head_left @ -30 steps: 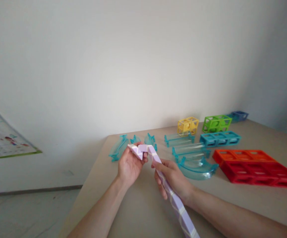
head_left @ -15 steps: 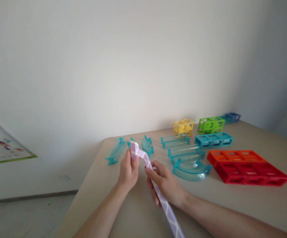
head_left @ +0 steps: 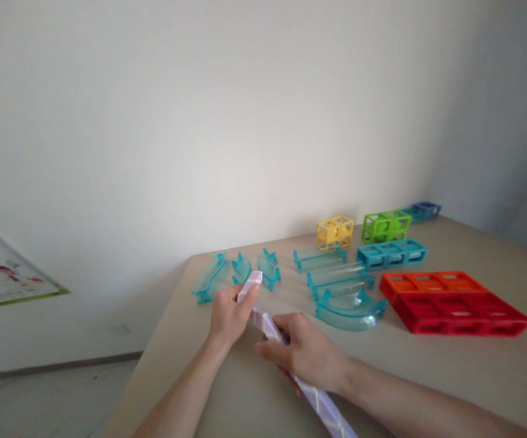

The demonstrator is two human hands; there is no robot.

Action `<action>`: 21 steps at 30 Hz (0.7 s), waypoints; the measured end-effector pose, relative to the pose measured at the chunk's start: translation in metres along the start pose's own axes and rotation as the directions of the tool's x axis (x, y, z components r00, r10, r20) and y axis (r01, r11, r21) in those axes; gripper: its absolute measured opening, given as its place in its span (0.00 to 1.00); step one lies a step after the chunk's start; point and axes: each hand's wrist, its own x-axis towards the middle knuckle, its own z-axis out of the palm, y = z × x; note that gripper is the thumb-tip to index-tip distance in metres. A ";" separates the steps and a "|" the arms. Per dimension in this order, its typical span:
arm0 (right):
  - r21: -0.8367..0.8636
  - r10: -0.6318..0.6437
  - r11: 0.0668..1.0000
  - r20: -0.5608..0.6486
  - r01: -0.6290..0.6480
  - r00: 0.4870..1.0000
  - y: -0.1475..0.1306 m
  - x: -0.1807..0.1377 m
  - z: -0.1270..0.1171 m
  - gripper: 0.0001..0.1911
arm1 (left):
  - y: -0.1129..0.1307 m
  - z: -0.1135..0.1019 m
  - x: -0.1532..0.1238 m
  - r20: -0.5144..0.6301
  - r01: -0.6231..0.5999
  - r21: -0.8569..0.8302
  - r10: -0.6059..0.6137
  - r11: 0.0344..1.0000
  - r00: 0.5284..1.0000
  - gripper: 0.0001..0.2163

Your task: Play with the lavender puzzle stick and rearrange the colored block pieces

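Note:
A long lilac twisting snake puzzle (head_left: 322, 406) with pale zigzag lines runs up from the bottom edge through both hands. My left hand (head_left: 230, 313) is closed around its far end, thumb on top, and the tip pokes out above the fingers. Lower down, my right hand (head_left: 311, 350) wraps the straight body, the thumb reaching across toward the left. A bent section shows between the two hands. Some of the right fingers are hidden beneath the puzzle. Both hands are above the table (head_left: 245, 401).
Clear blue track pieces lie beyond my hands: a wavy one (head_left: 211, 278), short curves (head_left: 268, 269), straight ones (head_left: 320, 258) and a wide curve (head_left: 352, 313). Rightward are yellow (head_left: 335, 232), green (head_left: 386, 227), blue (head_left: 391, 254) and red-orange block frames (head_left: 457, 304). A wall stands behind.
The snake puzzle's far end has turned and now leans to the right in my left hand. My right hand has moved slightly down and right, with its thumb lower.

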 end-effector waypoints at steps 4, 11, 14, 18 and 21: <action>-0.099 0.021 0.995 0.015 -0.020 1.000 -0.001 0.000 -0.008 0.12 | -0.001 -0.004 0.005 0.064 0.064 -0.020 -0.062 0.998 0.996 0.23; -0.298 -0.119 0.949 -0.034 0.103 0.992 0.000 -0.002 -0.006 0.16 | 0.000 -0.009 0.008 0.291 0.447 -0.263 -0.371 0.855 0.882 0.26; -0.266 -0.120 0.957 0.005 0.117 0.993 -0.002 -0.003 -0.009 0.17 | 0.001 -0.013 0.008 0.438 0.598 -0.316 -0.446 0.737 0.781 0.25; -0.215 -0.127 0.967 0.054 0.136 0.990 -0.005 -0.003 -0.013 0.16 | 0.000 -0.018 0.009 0.525 0.657 -0.398 -0.428 0.640 0.735 0.22; -0.200 -0.115 0.973 0.012 0.115 0.993 -0.005 -0.002 -0.013 0.14 | 0.000 -0.015 0.009 0.504 0.574 -0.553 -0.307 0.604 0.807 0.18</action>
